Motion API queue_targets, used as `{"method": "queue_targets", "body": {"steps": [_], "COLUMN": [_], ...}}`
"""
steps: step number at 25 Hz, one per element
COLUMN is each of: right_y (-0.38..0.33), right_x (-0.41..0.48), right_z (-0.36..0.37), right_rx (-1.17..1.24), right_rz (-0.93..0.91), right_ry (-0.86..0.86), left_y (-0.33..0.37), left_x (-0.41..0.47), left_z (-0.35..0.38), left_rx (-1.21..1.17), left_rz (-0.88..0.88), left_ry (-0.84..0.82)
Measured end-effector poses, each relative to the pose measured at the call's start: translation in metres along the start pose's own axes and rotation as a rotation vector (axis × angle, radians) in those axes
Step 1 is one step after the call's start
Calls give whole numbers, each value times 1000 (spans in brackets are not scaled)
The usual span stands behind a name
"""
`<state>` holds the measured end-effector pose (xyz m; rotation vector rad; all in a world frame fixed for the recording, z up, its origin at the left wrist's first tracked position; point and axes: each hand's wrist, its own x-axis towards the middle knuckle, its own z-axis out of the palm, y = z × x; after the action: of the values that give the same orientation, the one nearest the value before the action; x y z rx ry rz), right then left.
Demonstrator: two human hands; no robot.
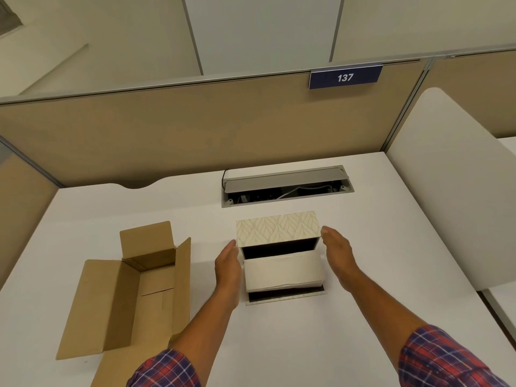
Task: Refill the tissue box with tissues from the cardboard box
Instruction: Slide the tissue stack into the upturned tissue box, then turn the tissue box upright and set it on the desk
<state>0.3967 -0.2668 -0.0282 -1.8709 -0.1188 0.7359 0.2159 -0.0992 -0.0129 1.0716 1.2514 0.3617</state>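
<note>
Bright, even overhead light, faint soft shadows on the white desk, slight softness, wide-angle bending at edges.

We see a white tabletop with a tissue box at its middle, leaf-patterned and open toward us, its interior dark. A pack of white tissues sits partly inside the opening. Our left hand lies flat against the pack's left side, and our right hand stands open just beside its right side, fingers extended. To the left lies an open cardboard box, flaps spread. Beyond is an open cable tray, and a blue sign reads 137.
</note>
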Motion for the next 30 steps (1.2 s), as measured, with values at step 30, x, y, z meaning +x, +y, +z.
{"method": "queue_targets", "body": {"steps": [30], "right_y": [49], "right_x": [-64], "right_z": [-15], "right_rx": [-134], "right_rz": [-59], "right_ry": [13], "left_y": [-62], "left_x": [-39], "left_z": [-42], "left_rx": [207], "left_rz": [42], "left_ry": [-169]}}
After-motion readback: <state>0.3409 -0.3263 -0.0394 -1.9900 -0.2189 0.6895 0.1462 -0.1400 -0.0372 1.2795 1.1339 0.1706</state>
